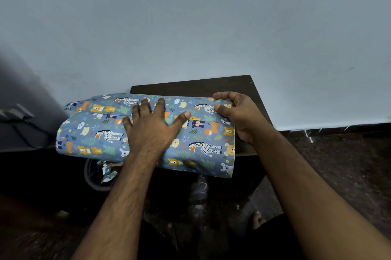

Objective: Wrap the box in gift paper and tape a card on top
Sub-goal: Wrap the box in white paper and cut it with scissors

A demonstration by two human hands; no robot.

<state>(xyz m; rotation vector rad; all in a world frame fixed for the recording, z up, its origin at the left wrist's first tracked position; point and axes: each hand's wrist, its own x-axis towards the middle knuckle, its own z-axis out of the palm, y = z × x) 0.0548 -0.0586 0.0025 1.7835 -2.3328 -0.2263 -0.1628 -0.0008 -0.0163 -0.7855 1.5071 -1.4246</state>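
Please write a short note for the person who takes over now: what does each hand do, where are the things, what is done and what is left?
Left hand: flat, fingers spread, pressing the gift paper down.
Right hand: grips the paper's right end.
The paper lies folded over on the small dark table; the box is hidden under it.
Done: paper folded over.
Left: tape the seam, close both ends, tape a card on top. No tape or card in view.

Home corner: small table (211,85), bare wall (190,27)

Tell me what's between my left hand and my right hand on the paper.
In the head view, only gift paper lies between the left hand, pressed flat on it, and the right hand, which holds its far right edge. No card or tape shows there.
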